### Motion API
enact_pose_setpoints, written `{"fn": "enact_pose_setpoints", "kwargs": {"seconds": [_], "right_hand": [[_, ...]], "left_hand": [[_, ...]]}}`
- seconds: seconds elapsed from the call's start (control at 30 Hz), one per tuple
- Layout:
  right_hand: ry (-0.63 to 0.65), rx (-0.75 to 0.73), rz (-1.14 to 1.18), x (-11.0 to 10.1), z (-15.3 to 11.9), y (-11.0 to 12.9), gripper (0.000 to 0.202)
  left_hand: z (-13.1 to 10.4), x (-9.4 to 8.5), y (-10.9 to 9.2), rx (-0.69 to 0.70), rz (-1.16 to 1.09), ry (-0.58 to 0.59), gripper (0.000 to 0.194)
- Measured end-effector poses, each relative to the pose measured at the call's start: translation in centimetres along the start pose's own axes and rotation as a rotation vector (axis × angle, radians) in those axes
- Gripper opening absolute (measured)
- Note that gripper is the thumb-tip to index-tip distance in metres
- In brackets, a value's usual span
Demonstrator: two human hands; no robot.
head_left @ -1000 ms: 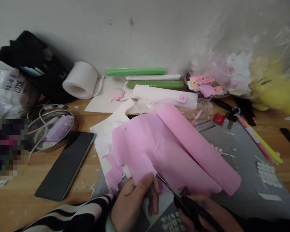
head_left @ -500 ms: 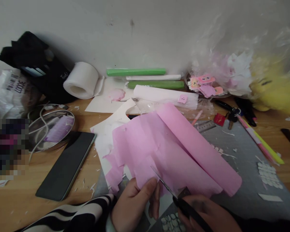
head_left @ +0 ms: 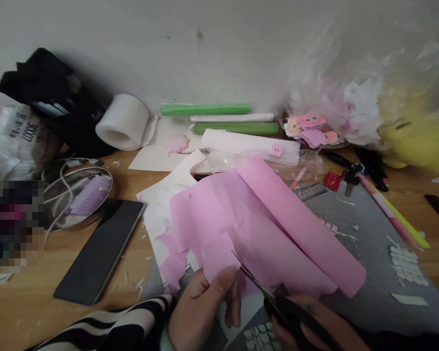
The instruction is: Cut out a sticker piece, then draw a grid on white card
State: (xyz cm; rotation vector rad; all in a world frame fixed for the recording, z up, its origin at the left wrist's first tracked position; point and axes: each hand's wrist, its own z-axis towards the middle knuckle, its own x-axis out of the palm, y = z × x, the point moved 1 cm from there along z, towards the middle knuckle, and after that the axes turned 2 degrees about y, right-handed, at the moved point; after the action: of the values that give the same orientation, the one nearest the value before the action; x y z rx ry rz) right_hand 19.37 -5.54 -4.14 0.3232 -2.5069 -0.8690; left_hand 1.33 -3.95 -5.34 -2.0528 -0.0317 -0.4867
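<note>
Scissors (head_left: pixel 284 308), black-handled and metal-bladed, fill my right hand (head_left: pixel 324 313); my left hand (head_left: pixel 199 307), apart from it, pinches a small pink paper piece (head_left: pixel 219 253), seemingly cut loose, over the large pink paper sheet (head_left: pixel 208 209).

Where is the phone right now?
In the head view, the phone lies on the table at the left, just right of the metal bowl.

A home, by the look of it — a wood-grain bench (head_left: pixel 32 312) against a plain pale wall (head_left: pixel 219 53), with a white toilet-paper roll (head_left: pixel 126 119), a dark flat phone (head_left: pixel 100 251) and a yellow plush toy (head_left: pixel 417 131).
</note>
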Motion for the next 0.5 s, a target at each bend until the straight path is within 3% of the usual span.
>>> {"fn": "enact_pose_setpoints", "kwargs": {"seconds": [0.1,0.17,0.5], "right_hand": [[0.172,-0.028,-0.011,-0.39,0.81,0.11,0.056],[0.204,-0.039,-0.014,-0.49,1.14,0.04,0.06],[0.085,0.042,-0.024,-0.21,0.31,-0.15,0.041]], "left_hand": [[0.15,0.07,0.11,0.002,-0.083,0.023,0.042],[0.13,0.15,0.06,0.002,-0.089,0.026,0.042],[-0.15,-0.26,0.15,-0.015,0.105,0.09,0.056]]}}
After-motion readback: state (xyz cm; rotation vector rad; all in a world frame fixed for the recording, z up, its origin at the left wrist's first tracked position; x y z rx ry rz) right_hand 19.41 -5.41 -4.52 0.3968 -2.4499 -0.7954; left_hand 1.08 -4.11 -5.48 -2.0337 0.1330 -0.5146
